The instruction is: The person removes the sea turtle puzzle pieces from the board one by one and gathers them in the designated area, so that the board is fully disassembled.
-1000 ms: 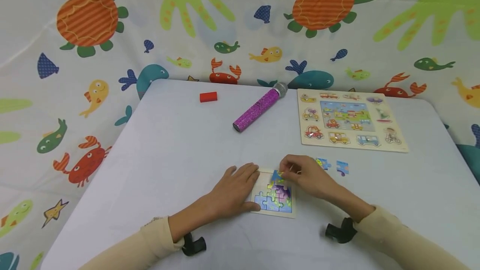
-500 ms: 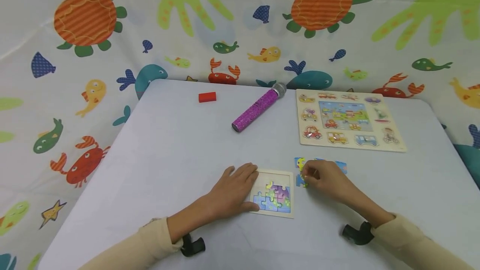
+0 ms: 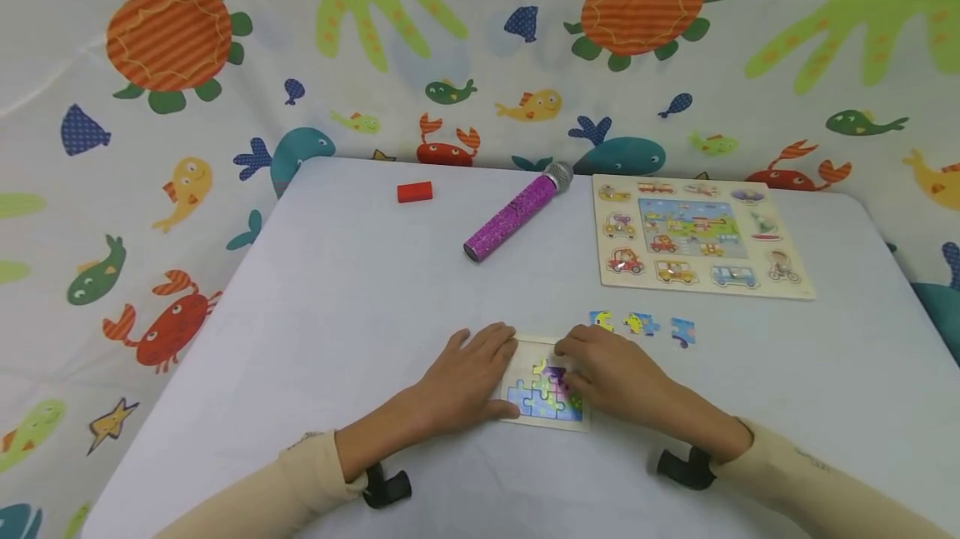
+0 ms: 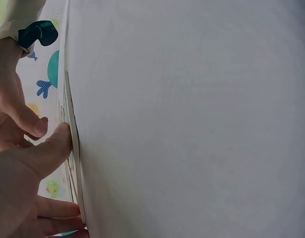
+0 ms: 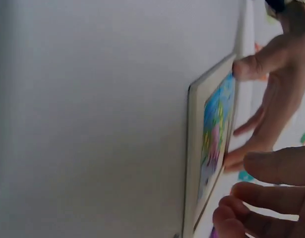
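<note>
A small wooden puzzle tray (image 3: 551, 427) with a partly filled blue, purple and yellow picture (image 3: 543, 401) lies on the white table. My left hand (image 3: 468, 381) rests along its left side, fingers spread and thumb at the lower edge; the left wrist view has that thumb (image 4: 58, 144) against the tray's rim. My right hand (image 3: 618, 372) hovers over the tray's right side, thumb and index finger apart near the purple pieces. In the right wrist view its fingers (image 5: 276, 196) are loosely bent, with nothing seen between them. Part of the tray's right side is hidden beneath it.
Loose jigsaw pieces (image 3: 642, 323) lie in a row beyond my right hand. Behind them is a larger vehicle puzzle board (image 3: 611, 279). A purple glitter microphone (image 3: 513, 218) and a red block (image 3: 415, 192) lie farther back, before a sea-animal curtain (image 3: 337, 64).
My right hand carried a blue-yellow piece from the tray's upper right to the table right of it, then came back over the tray without a visible piece. My left hand stayed put.
</note>
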The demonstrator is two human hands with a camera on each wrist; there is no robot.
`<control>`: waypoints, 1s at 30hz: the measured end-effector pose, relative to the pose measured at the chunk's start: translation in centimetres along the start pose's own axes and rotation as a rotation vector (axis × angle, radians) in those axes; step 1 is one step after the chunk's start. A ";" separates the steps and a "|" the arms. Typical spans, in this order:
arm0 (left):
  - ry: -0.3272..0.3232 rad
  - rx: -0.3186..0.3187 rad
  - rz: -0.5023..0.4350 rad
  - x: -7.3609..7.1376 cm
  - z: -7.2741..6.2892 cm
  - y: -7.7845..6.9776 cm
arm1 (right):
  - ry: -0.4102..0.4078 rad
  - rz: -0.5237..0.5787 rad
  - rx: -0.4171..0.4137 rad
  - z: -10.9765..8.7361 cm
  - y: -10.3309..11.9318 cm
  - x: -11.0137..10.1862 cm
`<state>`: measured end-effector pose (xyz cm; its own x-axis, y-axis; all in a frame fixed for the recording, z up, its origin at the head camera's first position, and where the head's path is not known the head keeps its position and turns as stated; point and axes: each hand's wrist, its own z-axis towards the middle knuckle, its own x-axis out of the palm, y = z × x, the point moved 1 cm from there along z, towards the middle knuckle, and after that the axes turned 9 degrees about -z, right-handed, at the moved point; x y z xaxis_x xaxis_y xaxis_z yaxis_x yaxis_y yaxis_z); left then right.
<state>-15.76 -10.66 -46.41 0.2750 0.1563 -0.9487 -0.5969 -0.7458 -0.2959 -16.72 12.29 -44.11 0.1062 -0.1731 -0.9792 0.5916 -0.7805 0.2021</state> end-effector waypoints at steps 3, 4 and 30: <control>0.007 0.000 0.002 0.0 0.0 0.0 | 0.030 -0.040 -0.058 0.6 1.3 0.4; 0.010 -0.001 0.004 0.1 0.1 0.0 | 0.034 -0.061 -0.073 0.7 1.6 0.6; 0.015 -0.005 -0.012 -0.3 -0.1 0.0 | 0.022 0.227 0.003 1.4 1.4 2.0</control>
<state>-15.78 -10.81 -46.13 0.2938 0.1558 -0.9431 -0.5893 -0.7473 -0.3070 -16.79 10.07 -45.74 0.2539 -0.3310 -0.9088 0.5485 -0.7247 0.4171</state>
